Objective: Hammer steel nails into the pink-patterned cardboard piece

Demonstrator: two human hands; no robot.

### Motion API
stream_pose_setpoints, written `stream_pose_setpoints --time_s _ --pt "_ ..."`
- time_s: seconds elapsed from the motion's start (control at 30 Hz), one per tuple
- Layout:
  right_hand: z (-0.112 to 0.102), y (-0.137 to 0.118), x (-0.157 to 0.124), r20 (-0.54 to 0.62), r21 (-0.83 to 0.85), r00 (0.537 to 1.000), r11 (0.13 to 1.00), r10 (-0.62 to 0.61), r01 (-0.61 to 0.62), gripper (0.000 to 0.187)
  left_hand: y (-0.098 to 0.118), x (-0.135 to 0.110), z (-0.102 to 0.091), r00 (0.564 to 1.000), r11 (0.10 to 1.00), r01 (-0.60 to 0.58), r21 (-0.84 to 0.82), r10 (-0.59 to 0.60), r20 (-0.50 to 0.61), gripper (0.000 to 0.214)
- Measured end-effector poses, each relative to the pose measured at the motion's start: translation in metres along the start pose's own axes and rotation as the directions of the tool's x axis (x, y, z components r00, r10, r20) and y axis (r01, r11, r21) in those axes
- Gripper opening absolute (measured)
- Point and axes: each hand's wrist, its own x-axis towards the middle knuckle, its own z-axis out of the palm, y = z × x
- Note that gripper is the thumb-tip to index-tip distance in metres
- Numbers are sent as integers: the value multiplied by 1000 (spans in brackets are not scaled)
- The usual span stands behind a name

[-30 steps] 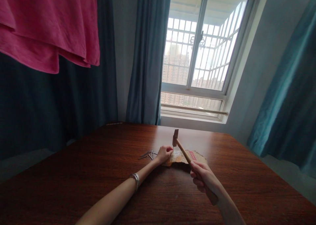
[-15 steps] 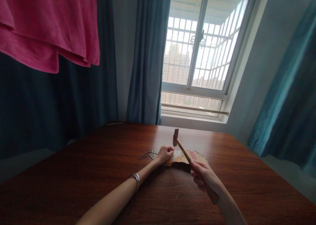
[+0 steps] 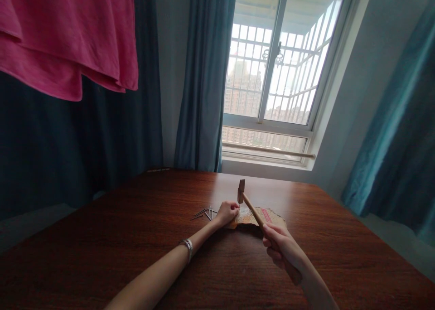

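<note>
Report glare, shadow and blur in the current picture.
Head view: the bright window looks washed out, while the leftmost curtain sinks into shadow; head view: pale glare on the table near the window; head view: hammer and right hand show no obvious motion blur, but the nail in the left hand is barely resolved.

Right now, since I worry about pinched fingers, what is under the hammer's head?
A slim nail, pinched by the left hand over the torn cardboard. The hammer's head covers the nail's top; its tip can't be made out.
</note>
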Motion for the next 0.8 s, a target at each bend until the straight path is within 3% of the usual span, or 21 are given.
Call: stream_pose_setpoints --time_s 0.8 --pt "-2 2 4 19 12 1000 1000 -6 6 40 0 -1 -1 1000 1000 -26 4 26 -14 26"
